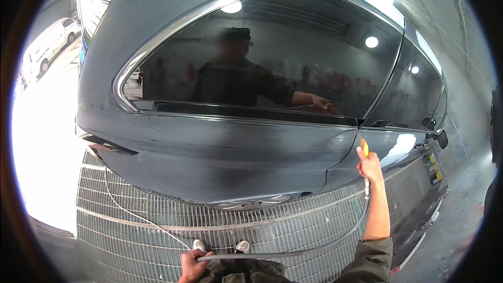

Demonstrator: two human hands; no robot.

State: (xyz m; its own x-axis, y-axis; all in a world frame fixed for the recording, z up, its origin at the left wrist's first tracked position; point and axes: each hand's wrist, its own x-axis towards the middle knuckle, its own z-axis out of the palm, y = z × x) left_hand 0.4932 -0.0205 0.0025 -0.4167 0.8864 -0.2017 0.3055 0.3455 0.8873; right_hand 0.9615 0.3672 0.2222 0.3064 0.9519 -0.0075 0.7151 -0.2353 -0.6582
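While the right hand [370, 169] grips a yellow tool [365, 148], its hose [262, 256] curves leftward — clasped by the left hand [194, 266].

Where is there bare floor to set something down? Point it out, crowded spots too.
Bare grating lies left of the thin pale hose, and between the shoes and the car. Small things might fall through. It is crowded at the right, where yellow-and-dark containers and long pieces lie.

There are two bare hands, one left hand [194, 265] and one right hand [370, 166], with one yellow air gun [365, 148], one grey hose [293, 255], two pale shoes [199, 245], one dark car [236, 147], three round light reflections [371, 42] in its glass, and one white van [52, 43].
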